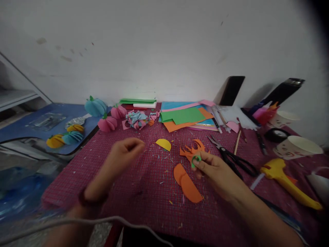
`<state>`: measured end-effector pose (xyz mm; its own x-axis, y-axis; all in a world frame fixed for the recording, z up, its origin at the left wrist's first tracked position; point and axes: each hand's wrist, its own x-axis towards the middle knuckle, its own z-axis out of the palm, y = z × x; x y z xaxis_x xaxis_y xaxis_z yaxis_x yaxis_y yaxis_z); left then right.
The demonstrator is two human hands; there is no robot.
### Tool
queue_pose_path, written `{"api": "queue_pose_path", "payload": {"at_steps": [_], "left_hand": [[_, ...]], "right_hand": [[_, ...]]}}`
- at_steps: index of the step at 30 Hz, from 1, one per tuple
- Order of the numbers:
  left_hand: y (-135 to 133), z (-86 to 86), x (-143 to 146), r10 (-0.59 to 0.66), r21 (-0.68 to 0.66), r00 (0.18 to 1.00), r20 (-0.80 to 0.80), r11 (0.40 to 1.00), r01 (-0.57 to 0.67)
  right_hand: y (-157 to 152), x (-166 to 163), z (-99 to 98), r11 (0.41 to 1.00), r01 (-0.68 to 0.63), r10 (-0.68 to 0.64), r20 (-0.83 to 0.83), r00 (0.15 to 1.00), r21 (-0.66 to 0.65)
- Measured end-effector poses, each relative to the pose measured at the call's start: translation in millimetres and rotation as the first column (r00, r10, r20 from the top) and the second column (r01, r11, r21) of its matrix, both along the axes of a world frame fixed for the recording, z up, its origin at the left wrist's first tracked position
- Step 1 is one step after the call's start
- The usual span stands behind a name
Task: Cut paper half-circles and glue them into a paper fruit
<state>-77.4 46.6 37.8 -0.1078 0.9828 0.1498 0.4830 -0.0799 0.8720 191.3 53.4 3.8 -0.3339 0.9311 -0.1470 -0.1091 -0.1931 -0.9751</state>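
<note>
The right hand (216, 171) clamped its grip on a green paper curl (196, 159), orange half-circles (187, 183) just beside it. The left hand (125, 151) was blurred, so I could not tell its grip.

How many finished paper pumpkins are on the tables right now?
6: two pink pumpkins at the red cloth's far-left corner, a teal one beside them, two yellow ones and another teal on the blue table. Others may be hidden.
</note>
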Motion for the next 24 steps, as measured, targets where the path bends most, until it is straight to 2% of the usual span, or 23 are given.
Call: {"api": "queue_pose_path", "payload": {"at_steps": [1, 3, 6, 11, 16, 20, 22, 24], "left_hand": [[15.1, 1.2, -24.5, 0.073, -0.025, 0.99, -0.117, 0.997, -0.076], [42.6, -0.8, -65.2, 0.06, -0.101, 0.979, -0.197, 0.992, -0.082], [70.0, -14.2, -98.6, -0.025, -0.216, 0.964, -0.264, 0.976, -0.034], [85.8, -40.7, -110.2, -0.191, -0.37, 0.936, -0.295, 0.926, 0.072], [95.2, -49.8, -113.5, -0.271, -0.402, 0.897, -0.349, 0.908, 0.118], [97.6, -47.0, -117.1, -0.339, -0.463, 0.865, -0.37, 0.875, 0.145], [97.6, -39.2, -120.4, -0.358, -0.478, 0.855, -0.375, 0.865, 0.152], [97.5, -25.5, -119.4, -0.323, -0.435, 0.862, -0.391, 0.89, 0.136]], "right_hand": [[4.9, 0.8, -0.3, 1.0, 0.006, -0.006, 0.003, 1.0, -0.008], [12.8, 2.5, -2.6, 1.0, 0.004, -0.004, 0.007, 1.0, -0.031], [20.3, 4.4, -10.4, 0.998, 0.002, -0.002, 0.01, 1.0, -0.06], [25.8, 5.8, -24.7, 0.995, -0.036, 0.041, 0.053, 0.998, -0.094], [28.4, 5.0, -25.2, 0.993, -0.068, 0.078, 0.098, 0.992, -0.099], [27.5, 5.4, -21.1, 0.994, -0.033, 0.045, 0.108, 0.993, -0.105], [26.9, 6.9, -20.2, 0.994, -0.007, 0.017, 0.087, 0.996, -0.111], [27.3, 8.7, -20.5, 0.993, 0.012, -0.008, 0.031, 1.0, -0.122]]}}
